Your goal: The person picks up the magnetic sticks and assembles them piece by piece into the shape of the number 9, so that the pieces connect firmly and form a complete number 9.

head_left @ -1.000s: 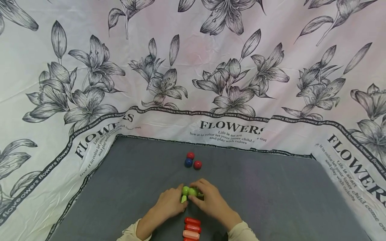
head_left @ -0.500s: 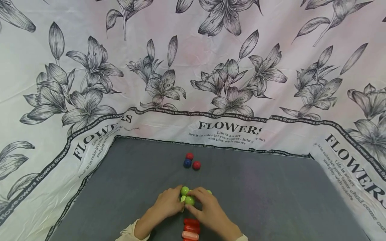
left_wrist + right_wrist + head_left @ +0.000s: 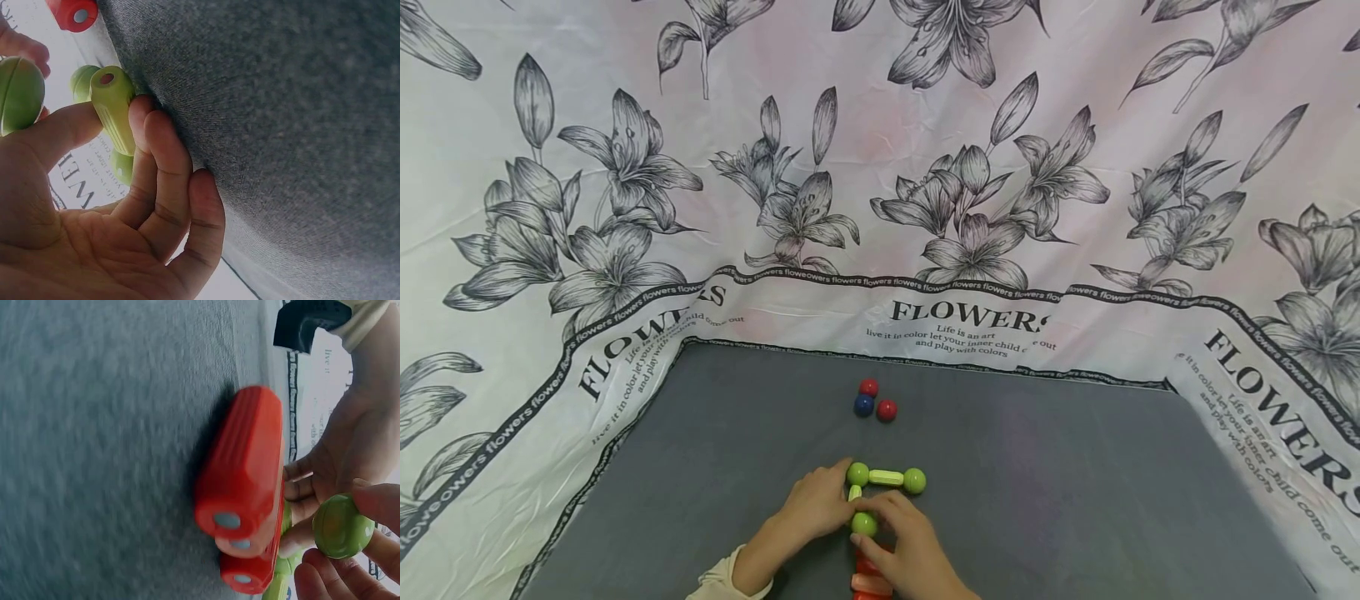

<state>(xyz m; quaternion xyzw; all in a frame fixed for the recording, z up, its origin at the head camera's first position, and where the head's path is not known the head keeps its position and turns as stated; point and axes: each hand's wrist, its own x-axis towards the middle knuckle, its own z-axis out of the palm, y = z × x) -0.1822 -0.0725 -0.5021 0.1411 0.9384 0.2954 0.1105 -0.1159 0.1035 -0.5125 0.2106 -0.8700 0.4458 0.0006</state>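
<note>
My left hand pinches a yellow-green magnetic stick between thumb and fingers, its near end bare in the left wrist view. The stick's far end meets a green ball. From that ball a second yellow-green stick runs right to another green ball, lying on the table. My right hand holds a third green ball by its fingertips, close to the bare stick end but apart from it in the left wrist view.
Several red and pink magnetic sticks lie in a row nearest me, partly under my right hand. Two red balls and a blue ball sit farther back on the grey tabletop. A flower-printed cloth surrounds the table.
My right hand has moved toward me with the green ball, from beside the corner ball to near the left hand's stick. The second stick and its end ball are now uncovered. My left hand stays put.
</note>
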